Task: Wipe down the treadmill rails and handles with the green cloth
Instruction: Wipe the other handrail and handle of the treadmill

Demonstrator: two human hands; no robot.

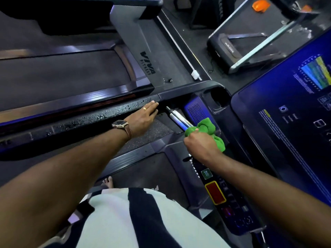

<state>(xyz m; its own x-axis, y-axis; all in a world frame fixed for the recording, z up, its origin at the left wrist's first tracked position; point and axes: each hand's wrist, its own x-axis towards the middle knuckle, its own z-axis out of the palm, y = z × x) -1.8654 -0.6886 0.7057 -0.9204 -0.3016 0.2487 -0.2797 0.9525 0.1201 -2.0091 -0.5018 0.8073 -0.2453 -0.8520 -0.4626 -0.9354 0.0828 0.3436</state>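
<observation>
The green cloth is bunched around the near end of a shiny metal handle below the console. My right hand grips the cloth there, fingers curled round it. A long black side rail, speckled with water droplets, runs from the left edge toward the console. My left hand lies flat on that rail's right end, fingers straight, a watch on the wrist and a ring on one finger.
The lit blue console screen fills the right side. A control strip with a red button lies under my right forearm. A cup holder sits beside the handle. Other treadmills stand to the left and far right. My bare foot stands on the belt.
</observation>
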